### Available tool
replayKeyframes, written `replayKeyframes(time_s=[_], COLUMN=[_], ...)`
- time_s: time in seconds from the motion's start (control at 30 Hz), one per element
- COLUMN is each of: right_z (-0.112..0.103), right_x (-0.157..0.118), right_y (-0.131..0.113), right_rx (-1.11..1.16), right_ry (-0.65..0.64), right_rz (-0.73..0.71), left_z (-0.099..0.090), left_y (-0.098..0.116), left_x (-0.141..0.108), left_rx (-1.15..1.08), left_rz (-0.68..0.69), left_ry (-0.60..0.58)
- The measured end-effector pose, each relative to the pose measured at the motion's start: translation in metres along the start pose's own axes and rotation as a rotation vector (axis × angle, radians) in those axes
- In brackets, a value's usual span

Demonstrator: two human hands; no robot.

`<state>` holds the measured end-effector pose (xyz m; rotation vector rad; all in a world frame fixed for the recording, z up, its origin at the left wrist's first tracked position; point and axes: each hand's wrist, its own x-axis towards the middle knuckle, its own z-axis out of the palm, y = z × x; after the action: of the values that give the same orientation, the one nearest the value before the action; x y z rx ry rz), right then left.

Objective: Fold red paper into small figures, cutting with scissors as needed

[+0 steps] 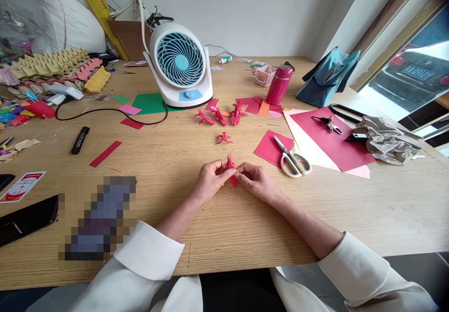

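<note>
Low over the table's middle, my left hand point(212, 180) and my right hand point(257, 180) pinch a small folded red paper figure point(230, 164) between thumbs and fingers, one hand on each side. Its narrow tip points away from me, and parts of it are hidden by my fingers. Just beyond lies a small red folded paper figure point(223, 138) with thin legs. Farther back sit several more red origami figures point(219, 115) in a row. To the right, white-handled scissors point(293, 160) rest partly on a stack of red paper squares point(270, 147).
A white fan point(182, 64) stands at the back, its black cord running left. Right of it are a red bottle point(279, 85), a teal bag point(328, 78) and large red sheets point(329, 139) with keys. A black marker point(80, 140) and a red strip point(105, 154) lie left.
</note>
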<state>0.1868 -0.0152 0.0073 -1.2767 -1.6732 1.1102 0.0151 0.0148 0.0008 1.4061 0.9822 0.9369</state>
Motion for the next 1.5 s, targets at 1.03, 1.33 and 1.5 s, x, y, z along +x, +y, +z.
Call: replayKeyframes(time_s=[1.03, 1.33, 1.5], right_z=[-0.003, -0.008, -0.006], right_x=[0.0, -0.003, -0.005], right_y=[0.004, 0.009, 0.006], right_rx=[-0.035, 0.051, -0.005], right_ry=[-0.149, -0.022, -0.081], right_rz=[-0.041, -0.157, -0.407], left_z=[-0.001, -0.01, -0.01], left_y=[-0.002, 0.012, 0.007], left_x=[0.002, 0.005, 0.004], left_rx=[-0.194, -0.472, -0.509], left_rz=[-0.007, -0.226, -0.309], left_ry=[0.122, 0.172, 0.048])
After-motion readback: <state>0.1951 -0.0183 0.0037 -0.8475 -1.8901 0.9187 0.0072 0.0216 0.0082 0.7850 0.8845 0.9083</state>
